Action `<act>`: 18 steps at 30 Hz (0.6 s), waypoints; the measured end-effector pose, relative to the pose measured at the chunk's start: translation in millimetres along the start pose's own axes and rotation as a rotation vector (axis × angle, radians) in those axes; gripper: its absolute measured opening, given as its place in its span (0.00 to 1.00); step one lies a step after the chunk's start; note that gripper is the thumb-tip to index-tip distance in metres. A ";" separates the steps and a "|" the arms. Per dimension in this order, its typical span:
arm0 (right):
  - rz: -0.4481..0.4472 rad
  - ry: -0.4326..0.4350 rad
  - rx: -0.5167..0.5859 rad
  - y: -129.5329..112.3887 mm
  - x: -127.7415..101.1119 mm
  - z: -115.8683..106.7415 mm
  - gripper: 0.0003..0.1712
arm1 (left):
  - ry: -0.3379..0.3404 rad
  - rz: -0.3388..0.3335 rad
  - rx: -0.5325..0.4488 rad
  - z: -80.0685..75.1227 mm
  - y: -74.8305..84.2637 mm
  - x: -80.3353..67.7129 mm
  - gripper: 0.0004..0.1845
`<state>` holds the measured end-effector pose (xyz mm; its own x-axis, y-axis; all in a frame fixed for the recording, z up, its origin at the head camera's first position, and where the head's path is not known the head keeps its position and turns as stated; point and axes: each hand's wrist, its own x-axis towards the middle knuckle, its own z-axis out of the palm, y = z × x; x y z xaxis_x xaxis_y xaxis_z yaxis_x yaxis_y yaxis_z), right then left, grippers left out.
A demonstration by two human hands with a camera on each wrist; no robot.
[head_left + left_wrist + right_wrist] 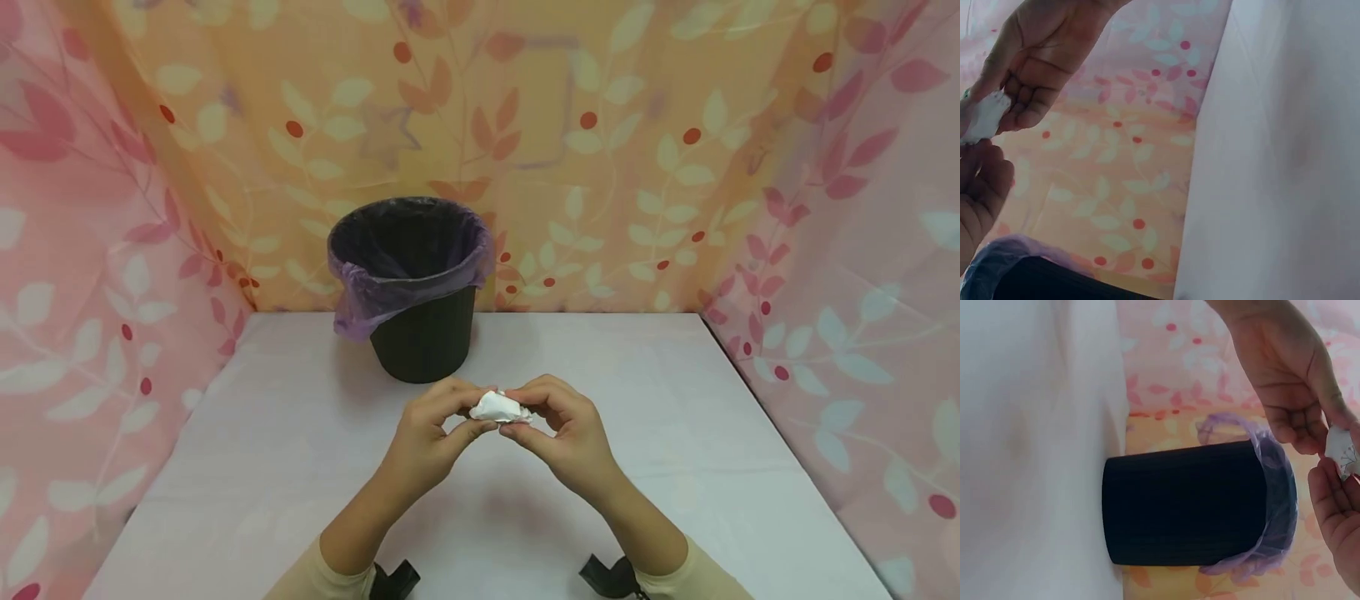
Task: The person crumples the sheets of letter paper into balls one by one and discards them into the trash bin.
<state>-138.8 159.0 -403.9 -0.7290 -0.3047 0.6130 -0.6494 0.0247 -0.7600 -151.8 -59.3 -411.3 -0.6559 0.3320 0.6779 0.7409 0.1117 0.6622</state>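
Note:
A small crumpled piece of white paper (498, 407) is held in front of the person, above the white table. My left hand (431, 429) pinches its left end between thumb and fingertips. From the other side, my right hand (570, 429) pinches the right end the same way, and the two thumb tips nearly meet below it. Thin dark printed lines show on the paper (1342, 450) in the right wrist view. Part of the paper (986, 117) is covered by fingers in the left wrist view.
Beyond the hands, slightly left, a black bin (423, 337) stands on the white table (660, 400). A purple bag (375, 300) lines it and folds over its rim. Patterned cloth (637, 167) hangs behind the table and along both sides.

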 end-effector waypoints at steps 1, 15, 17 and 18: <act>0.003 0.007 -0.011 0.3 0.0 -0.6 0.22 | -0.021 -0.014 -0.001 -1.4 0.1 0.9 0.17; 0.061 0.055 -0.044 -0.2 2.3 -7.0 0.22 | -0.099 -0.117 0.030 -20.3 2.1 4.9 0.22; 0.061 0.056 -0.043 -0.2 2.2 -6.5 0.22 | -0.106 -0.123 0.045 -22.2 1.7 5.2 0.22; 0.063 0.058 -0.043 -0.1 2.1 -6.4 0.22 | -0.107 -0.128 0.056 -23.4 1.5 5.3 0.22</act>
<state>-141.6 164.5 -401.2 -0.7789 -0.2457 0.5770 -0.6100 0.0831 -0.7880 -157.5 -79.3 -399.2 -0.7289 0.4089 0.5492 0.6609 0.2105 0.7204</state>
